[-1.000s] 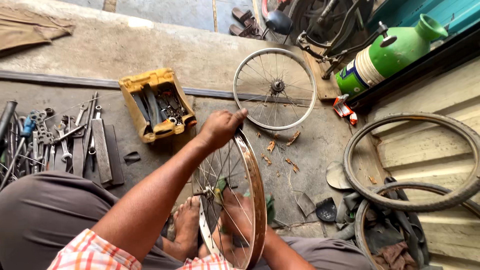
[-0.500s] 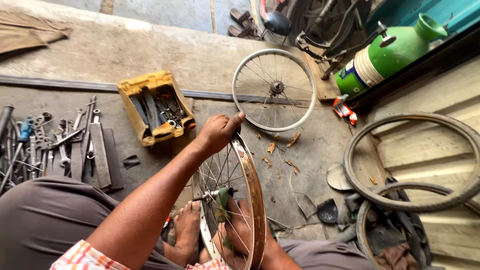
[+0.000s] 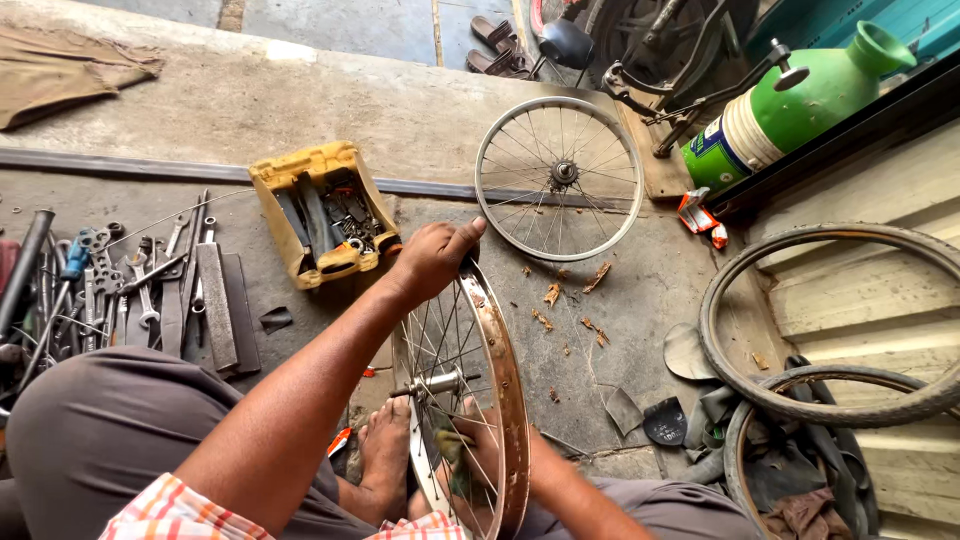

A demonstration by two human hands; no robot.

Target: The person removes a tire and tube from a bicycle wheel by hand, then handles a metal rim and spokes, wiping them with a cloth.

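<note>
The left hand grips the top of the rusty brown spoked bicycle wheel rim standing upright between the legs, while the right hand rubs its spokes with a rag

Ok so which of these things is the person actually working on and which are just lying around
In hand:
- rusty wheel, standing upright between the legs
- left hand gripping its top rim
- right hand low among the spokes, with a green rag

Lying about:
- second wheel flat on the floor
- yellow tool tray
- spanners laid out at left
- loose tyre
- green bottle
</note>
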